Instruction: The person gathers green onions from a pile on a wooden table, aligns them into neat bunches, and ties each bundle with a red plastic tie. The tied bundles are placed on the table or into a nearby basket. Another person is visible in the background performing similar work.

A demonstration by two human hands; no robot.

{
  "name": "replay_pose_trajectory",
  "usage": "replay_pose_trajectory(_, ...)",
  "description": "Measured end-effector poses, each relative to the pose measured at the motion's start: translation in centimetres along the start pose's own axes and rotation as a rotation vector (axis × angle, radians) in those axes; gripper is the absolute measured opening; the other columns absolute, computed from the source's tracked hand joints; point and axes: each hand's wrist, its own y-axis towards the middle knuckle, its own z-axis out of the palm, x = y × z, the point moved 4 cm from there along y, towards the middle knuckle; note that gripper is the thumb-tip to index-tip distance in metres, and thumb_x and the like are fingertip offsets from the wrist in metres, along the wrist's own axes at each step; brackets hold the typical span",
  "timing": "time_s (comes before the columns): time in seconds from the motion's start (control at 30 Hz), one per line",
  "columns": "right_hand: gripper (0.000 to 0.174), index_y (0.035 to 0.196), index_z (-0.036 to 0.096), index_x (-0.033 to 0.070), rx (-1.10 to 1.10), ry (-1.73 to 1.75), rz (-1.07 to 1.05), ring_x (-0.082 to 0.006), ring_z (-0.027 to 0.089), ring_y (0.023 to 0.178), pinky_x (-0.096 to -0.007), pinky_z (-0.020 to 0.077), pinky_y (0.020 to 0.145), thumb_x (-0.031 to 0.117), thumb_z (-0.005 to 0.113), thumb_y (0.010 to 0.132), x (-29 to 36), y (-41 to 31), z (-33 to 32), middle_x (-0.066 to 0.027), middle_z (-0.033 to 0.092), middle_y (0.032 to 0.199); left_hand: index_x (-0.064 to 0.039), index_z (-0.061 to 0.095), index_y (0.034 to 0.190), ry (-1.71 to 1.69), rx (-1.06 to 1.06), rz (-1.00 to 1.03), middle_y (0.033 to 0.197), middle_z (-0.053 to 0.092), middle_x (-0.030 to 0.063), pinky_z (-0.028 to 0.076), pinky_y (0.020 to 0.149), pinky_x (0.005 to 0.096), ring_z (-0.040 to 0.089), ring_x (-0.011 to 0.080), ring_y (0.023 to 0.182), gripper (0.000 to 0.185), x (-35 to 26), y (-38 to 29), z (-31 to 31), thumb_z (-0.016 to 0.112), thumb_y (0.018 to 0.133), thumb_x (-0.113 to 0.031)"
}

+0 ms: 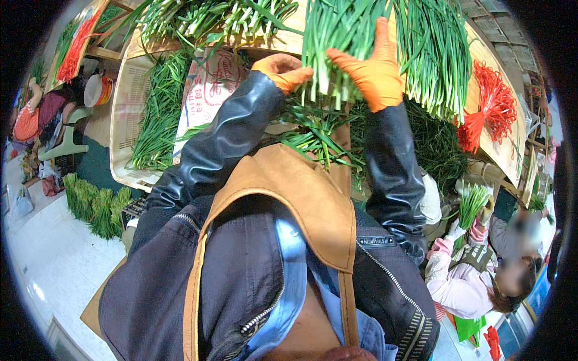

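In front of me a bunch of green garlic chives (345, 31) lies across the wooden board, its pale stem ends blurred and hanging past the near edge. My right hand (377, 74), in an orange glove, is at the bunch's right side with thumb and forefinger spread wide. My left hand (284, 72), gloved alike, is at the left side of the stems; its thumb and fingers curve into a loop with the tips close together. Whether those tips pinch a stem cannot be made out. A second pile of chives (435, 58) lies right of my right hand.
More chives (216, 20) cover the wooden board (289, 41) at left. Red ties (490, 106) lie at its right end. Below stand a plastic crate (131, 108) of greens and a printed sack (205, 85). A co-worker (465, 280) holding chives sits at right; bundles (99, 205) stand on the floor.
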Motion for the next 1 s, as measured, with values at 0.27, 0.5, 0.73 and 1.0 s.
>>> replay_pose_trajectory(0.27,0.091,0.156,0.035,0.002,0.033,0.382,0.107,-0.0294,0.051,0.134,-0.0352,0.0418,0.109,0.004,0.069,0.072,0.4,2.2,0.1,-0.0199,0.044,0.155,-0.002,0.075,0.097,-0.016,0.091,-0.039,0.074,0.066,-0.0003,0.045,0.056,0.0247,0.056,0.0071,0.062,0.031,-0.6,-0.9,-1.8,0.067,0.100,-0.032)
replay_pose_trajectory(0.5,0.076,0.150,0.048,0.007,-0.039,0.288,0.086,-0.0312,0.046,0.140,-0.0385,0.0392,0.114,0.019,0.083,0.085,-4.7,5.4,-0.6,-0.0175,0.049,0.151,-0.001,0.072,0.094,0.143,-0.163,0.290,0.079,0.071,0.0050,0.050,0.060,0.0259,0.061,0.0107,0.064,0.034,-5.2,-4.4,-6.2,0.059,0.104,-0.030)
replay_pose_trajectory(0.73,0.025,0.113,0.075,0.010,-0.203,0.334,-0.011,-0.0222,0.065,0.104,-0.0342,0.0528,0.092,0.016,0.076,0.089,-2.0,1.4,-4.4,-0.0100,0.067,0.114,0.002,0.069,0.098,-0.043,-0.351,0.554,0.080,0.072,0.0098,0.051,0.059,0.0295,0.061,0.0143,0.062,0.020,-7.7,-11.1,-11.0,0.062,0.100,-0.017)
replay_pose_trajectory(1.0,0.061,0.116,0.071,0.013,0.001,-0.413,-0.210,-0.0353,0.065,0.102,-0.0450,0.0526,0.086,0.054,0.084,0.073,3.1,-2.6,-1.4,-0.0142,0.066,0.112,-0.009,0.076,0.100,1.099,0.797,-0.254,0.090,0.073,0.0150,0.054,0.080,0.0430,0.071,0.0313,0.088,0.031,-0.9,-12.3,-9.6,0.068,0.088,-0.036)
